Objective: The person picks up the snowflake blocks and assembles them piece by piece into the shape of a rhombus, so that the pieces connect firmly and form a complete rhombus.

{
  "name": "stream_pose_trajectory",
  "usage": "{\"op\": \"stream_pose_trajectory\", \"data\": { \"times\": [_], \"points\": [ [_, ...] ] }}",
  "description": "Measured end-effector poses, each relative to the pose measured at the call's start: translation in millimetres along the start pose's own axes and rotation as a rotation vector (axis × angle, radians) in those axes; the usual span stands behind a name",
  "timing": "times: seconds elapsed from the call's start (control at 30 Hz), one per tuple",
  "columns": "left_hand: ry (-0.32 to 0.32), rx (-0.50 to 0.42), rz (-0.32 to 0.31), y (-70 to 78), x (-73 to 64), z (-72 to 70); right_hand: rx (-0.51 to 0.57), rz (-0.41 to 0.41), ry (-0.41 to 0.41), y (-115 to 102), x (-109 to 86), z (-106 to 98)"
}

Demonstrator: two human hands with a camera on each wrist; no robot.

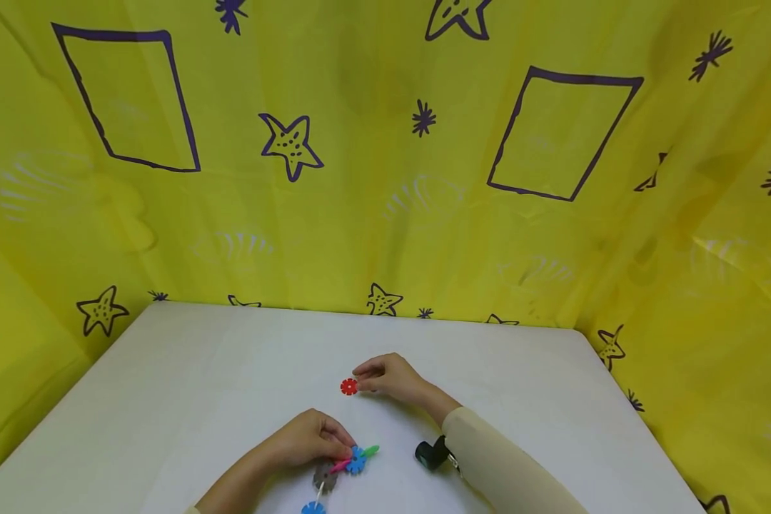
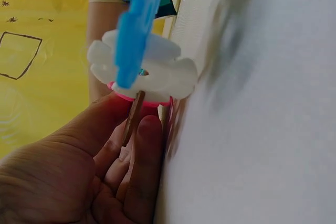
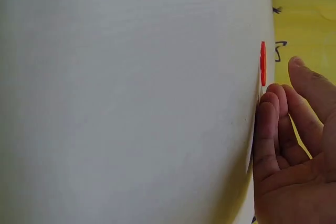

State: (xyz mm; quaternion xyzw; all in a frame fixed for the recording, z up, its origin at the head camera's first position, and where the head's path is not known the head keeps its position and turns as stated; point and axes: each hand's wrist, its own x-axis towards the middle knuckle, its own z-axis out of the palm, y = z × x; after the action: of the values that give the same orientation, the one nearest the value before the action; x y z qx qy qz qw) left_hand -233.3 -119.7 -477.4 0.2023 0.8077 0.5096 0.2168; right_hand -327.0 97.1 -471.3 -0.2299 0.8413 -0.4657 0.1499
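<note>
- Where the left hand is bent over the white bench, a chain of slotted plastic discs is held; its pink disc is pinched between the thumb and fingers.
- At the chain's near end, a lower blue disc is cut off by the head view's bottom edge. Next to it, a grey-brown disc is seen with its notched face upward.
- By the left wrist view, a white disc is shown in the chain, with rounded petals and a small central hole; a light blue piece is seen edge-on before it.
- Right of the pink disc, an upper blue disc is turned face-on, and a slim green disc is set aslant at its right side.
- Farther back, a single red disc, notched all round with a pale centre, is placed at the bench surface, just beside the right hand.
- On that hand, the thumb is parted from the bent fingers; whether the disc is touched cannot be told.
- Beside the cream right sleeve, a black device is seen.
</note>
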Motion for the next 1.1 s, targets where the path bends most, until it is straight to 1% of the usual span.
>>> {"op": "stream_pose_trajectory", "data": {
  "times": [0.13, 0.4, 0.53, 0.67, 0.8, 0.9, 1.0, 1.1],
  "points": [
    [0.014, -0.023, 0.002, -3.0, -6.1, -0.6, -0.052, 0.014, 0.017, -2, 7.0, 4],
    [0.024, -0.074, 0.009, -4.1, -13.8, -0.7, -0.126, 0.026, 0.036, -4, 10.5, 9],
    [0.019, -0.108, -0.003, -2.2, -15.6, -0.5, -0.145, 0.016, 0.043, -5, 11.4, 11],
    [0.014, -0.114, -0.002, -0.5, -16.6, -0.5, -0.146, 0.01, 0.034, -7, 9.5, 10],
    [0.011, -0.12, 0.001, 0.1, -17.1, -0.3, -0.131, 0.008, 0.038, -4, 3.3, 6],
    [0.012, -0.128, -0.007, 0.2, -16.5, 0.2, -0.104, 0.009, 0.051, 0, -4.9, 2],
    [0.013, -0.123, -0.013, -0.8, -15.6, 0.6, -0.022, 0.029, 0.045, 4, -17.7, -2],
    [0.015, -0.107, -0.014, -3.5, -14.3, 0.1, 0.074, 0.052, 0.014, 7, -33.1, -6]
  ]
}}
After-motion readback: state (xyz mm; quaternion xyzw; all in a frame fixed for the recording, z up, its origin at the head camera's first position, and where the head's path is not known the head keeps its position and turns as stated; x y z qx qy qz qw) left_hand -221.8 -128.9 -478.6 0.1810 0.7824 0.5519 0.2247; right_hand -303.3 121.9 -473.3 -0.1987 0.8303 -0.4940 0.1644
